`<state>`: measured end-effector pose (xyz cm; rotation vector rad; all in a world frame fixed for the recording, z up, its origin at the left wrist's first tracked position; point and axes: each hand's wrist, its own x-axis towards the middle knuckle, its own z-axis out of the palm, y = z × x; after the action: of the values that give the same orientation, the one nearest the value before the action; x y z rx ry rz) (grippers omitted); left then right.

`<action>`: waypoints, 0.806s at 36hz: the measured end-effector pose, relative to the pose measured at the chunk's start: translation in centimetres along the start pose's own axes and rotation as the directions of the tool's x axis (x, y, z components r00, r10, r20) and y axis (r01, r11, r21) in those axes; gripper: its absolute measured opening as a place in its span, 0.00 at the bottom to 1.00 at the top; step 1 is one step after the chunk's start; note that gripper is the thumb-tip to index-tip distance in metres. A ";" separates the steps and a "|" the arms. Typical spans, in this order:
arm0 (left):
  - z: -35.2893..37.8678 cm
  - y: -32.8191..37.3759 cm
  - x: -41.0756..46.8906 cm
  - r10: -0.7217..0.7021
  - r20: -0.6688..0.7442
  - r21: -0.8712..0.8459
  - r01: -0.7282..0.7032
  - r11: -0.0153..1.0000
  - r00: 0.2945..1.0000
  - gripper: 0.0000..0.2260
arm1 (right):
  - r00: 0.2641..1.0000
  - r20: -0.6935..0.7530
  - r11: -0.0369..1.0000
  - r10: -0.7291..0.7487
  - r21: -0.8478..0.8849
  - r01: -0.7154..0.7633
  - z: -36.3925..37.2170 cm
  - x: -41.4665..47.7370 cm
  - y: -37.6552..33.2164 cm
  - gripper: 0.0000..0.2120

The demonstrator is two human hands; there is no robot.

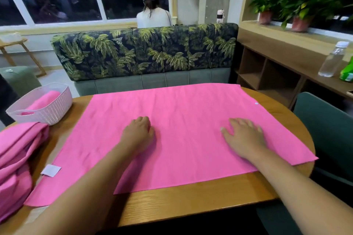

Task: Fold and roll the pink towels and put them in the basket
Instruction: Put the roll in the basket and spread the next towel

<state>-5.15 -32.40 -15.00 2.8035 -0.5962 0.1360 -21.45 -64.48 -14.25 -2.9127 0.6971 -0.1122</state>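
A pink towel [177,112] lies spread flat over the wooden table [191,202], with a white label [51,170] at its near left corner. My left hand [138,135] rests on the towel's middle with fingers bent under, holding nothing. My right hand [244,135] lies flat on the towel to the right, fingers spread. A white woven basket [47,108] stands at the table's far left with a rolled pink towel [43,101] inside. A heap of more pink towels [17,154] sits at the left edge.
A palm-print sofa [145,51] backs the table's far side, where a person in a cap [152,13] sits facing away. A dark green chair [328,139] stands right. The shelf at right holds a water bottle [332,59] and potted plants [298,2].
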 end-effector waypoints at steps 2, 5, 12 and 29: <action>0.1 0.6 2.2 -0.001 -0.022 0.012 0.001 1.000 1.000 0.07 | 0.990 0.013 0.988 -0.143 0.067 0.141 0.8 1.3 -4.4 0.30; 0.7 1.0 4.4 -0.018 -0.032 0.025 0.019 0.999 0.999 0.07 | 0.926 0.079 0.925 -0.369 0.125 0.358 1.9 2.7 -11.1 0.30; 3.3 -0.1 4.9 0.025 -0.196 0.009 -0.024 1.000 0.980 0.10 | 0.862 0.212 0.888 -0.461 0.096 0.451 3.0 6.4 -12.9 0.35; 0.9 1.8 10.0 -0.051 0.028 0.061 0.050 0.997 0.998 0.08 | 0.992 0.083 0.994 0.097 -0.058 -0.092 0.3 13.5 3.3 0.32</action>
<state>3.28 -38.14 -13.97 2.8807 -0.5360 0.1040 -10.88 -73.50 -14.58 -2.9089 0.8344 0.0425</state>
